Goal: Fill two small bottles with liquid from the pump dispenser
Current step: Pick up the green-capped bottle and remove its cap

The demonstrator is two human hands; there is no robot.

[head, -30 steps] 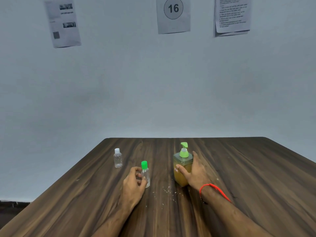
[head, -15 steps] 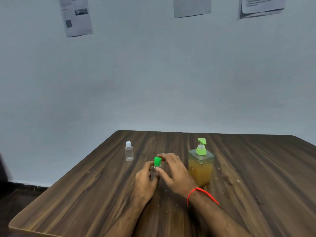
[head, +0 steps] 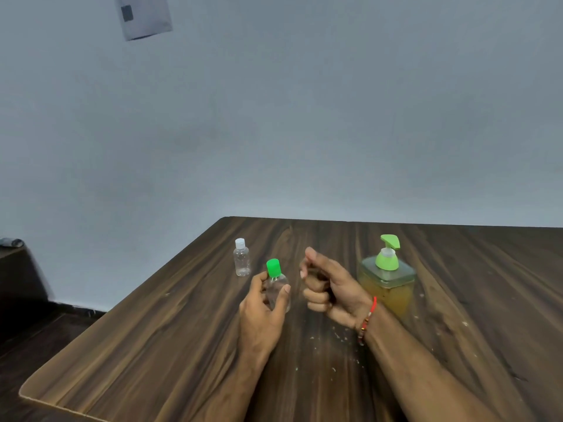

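Right hand (head: 330, 286) now off green-capped clear bottle (head: 276, 284), fingers curled, seemingly empty, left hand (head: 262, 312) gripping bottle

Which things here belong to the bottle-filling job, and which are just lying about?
Job:
green-capped bottle, held by the left hand
white-capped bottle
pump dispenser
right hand, curled, empty

Lying about:
paper on the wall
crumbs on the table
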